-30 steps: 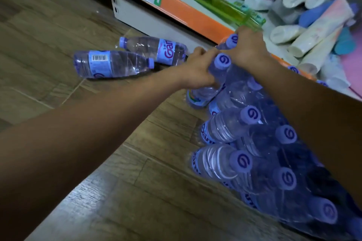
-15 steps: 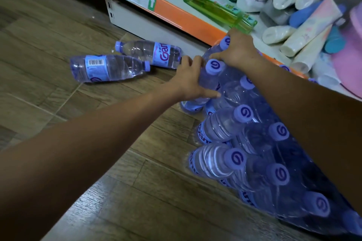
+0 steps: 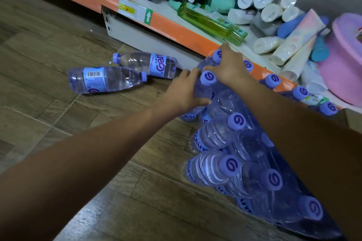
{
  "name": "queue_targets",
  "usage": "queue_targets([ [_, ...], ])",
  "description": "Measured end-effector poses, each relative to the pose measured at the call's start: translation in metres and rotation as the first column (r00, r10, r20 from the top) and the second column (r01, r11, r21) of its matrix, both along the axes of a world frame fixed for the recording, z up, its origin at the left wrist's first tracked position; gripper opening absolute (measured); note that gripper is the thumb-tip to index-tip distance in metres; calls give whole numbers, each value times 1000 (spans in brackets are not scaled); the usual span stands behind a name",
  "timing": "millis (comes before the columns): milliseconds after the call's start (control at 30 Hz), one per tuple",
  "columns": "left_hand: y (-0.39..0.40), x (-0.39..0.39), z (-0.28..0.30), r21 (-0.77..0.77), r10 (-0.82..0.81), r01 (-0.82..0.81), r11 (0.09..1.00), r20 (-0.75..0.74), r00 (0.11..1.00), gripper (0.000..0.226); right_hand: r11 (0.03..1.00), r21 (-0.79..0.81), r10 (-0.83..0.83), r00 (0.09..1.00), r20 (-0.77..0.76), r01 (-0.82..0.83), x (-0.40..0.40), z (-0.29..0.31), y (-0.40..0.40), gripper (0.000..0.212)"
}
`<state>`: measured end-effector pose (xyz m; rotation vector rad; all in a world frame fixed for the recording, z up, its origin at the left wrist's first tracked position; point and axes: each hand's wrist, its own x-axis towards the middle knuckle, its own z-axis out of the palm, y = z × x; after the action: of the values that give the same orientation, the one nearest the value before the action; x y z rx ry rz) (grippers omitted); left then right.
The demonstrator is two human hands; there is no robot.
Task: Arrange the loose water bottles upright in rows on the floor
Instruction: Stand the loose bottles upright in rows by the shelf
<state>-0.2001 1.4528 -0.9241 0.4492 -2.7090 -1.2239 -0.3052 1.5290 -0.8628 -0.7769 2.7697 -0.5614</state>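
Note:
Several clear water bottles with purple caps stand upright in rows (image 3: pixel 235 139) on the wooden floor, along the shelf's base. My left hand (image 3: pixel 184 92) grips the body of the front bottle (image 3: pixel 205 86) at the far end of the rows. My right hand (image 3: pixel 228 64) holds the neck of the bottle behind it (image 3: pixel 217 55), right under the cap. Two loose bottles lie on their sides to the left: the nearer one (image 3: pixel 105 79) shows a barcode, the farther one (image 3: pixel 148 63) lies against the shelf base.
A low shelf with an orange edge (image 3: pixel 172 27) runs diagonally behind the bottles, loaded with tubes, jars, a green bottle (image 3: pixel 211 23) and a pink tub (image 3: pixel 344 58). Bare wooden floor (image 3: pixel 58 123) spreads out to the left and front.
Both hands keep hold of the same two bottles at the far end of the rows. The lying bottles have not moved. Only the camera has shifted slightly.

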Motion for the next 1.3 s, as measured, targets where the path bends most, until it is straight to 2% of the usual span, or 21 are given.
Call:
queue_targets([
  [100,0,4,-3,41,1,2,999,-60,998,66,1000,17,7,1000,2,-7,1,1,-1,44],
  [300,-6,1,-7,118,-37,47,992,-91,995,69,999,21,-24,1000,-11,24,-2,-5,-8,51],
  [433,-11,5,-9,143,-106,116,983,-75,991,75,999,32,-13,997,79,10,-9,-1,-10,61],
  [467,-14,8,-10,160,-131,140,977,-66,989,79,999,28,-20,998,59,19,-7,2,-12,63],
  [567,-37,17,-16,197,-161,152,968,29,987,80,995,30,98,971,-217,-94,5,14,-30,55],
  [633,-64,24,-22,98,-53,43,994,100,994,71,973,11,223,931,-288,-229,14,18,-51,43],
  [733,-115,36,-38,-157,258,-234,959,156,953,48,941,60,340,929,-150,-334,25,-5,-93,28],
  [800,-143,50,-49,-306,399,-332,892,191,897,51,937,92,342,939,-40,-338,33,-33,-116,24],
  [833,-155,59,-55,-361,409,-311,879,236,881,59,932,116,346,938,-5,-343,35,-48,-126,25],
  [900,-171,74,-62,-466,337,-161,870,324,884,72,904,191,382,923,44,-383,37,-74,-146,29],
  [1000,-178,85,-60,-533,262,-30,845,365,894,71,890,198,398,911,107,-412,39,-95,-175,39],
  [1100,-182,91,-51,-484,204,21,875,408,890,79,908,190,354,927,125,-373,38,-98,-189,54],
  [1200,-178,101,-53,-414,67,199,889,546,835,90,846,348,405,911,74,-404,36,-96,-192,69],
  [1300,-162,100,-56,-338,-21,256,905,568,823,89,770,501,458,889,-6,-394,40,-96,-190,75],
])
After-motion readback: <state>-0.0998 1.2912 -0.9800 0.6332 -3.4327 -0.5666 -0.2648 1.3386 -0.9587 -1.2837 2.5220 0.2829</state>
